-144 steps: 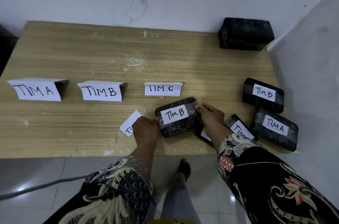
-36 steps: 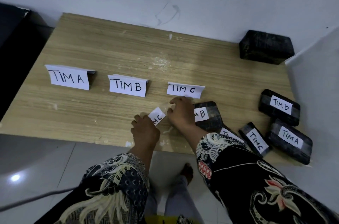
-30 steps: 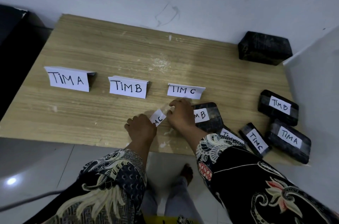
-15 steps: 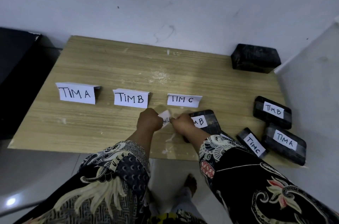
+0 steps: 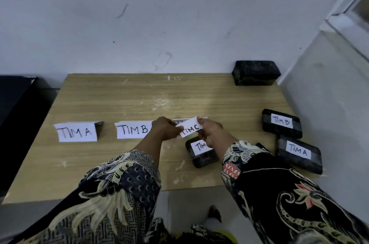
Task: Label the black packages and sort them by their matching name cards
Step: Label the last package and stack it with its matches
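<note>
My left hand [image 5: 164,128] and my right hand [image 5: 212,131] both pinch a small white TIM C label [image 5: 190,129], lifted above the wooden table [image 5: 119,163]. Folded name cards TIM A [image 5: 75,132] and TIM B [image 5: 133,129] stand in a row; the TIM C card [image 5: 180,120] is mostly hidden behind the label. Below my right hand lies a black package [image 5: 201,152] with a partly covered label. At the right lie a TIM B package [image 5: 281,123] and a TIM A package [image 5: 298,153]. An unlabelled black package [image 5: 256,73] sits at the back right.
White walls close the table at the back and right. A dark object [image 5: 18,104] stands left of the table. Another package [image 5: 261,146] is mostly hidden behind my right sleeve. My foot [image 5: 214,211] shows on the tiled floor below the front edge.
The TIM C label was lying on the table under my fingers; both hands have picked it up and raised it in front of the TIM C card. The camera tilted upward.
</note>
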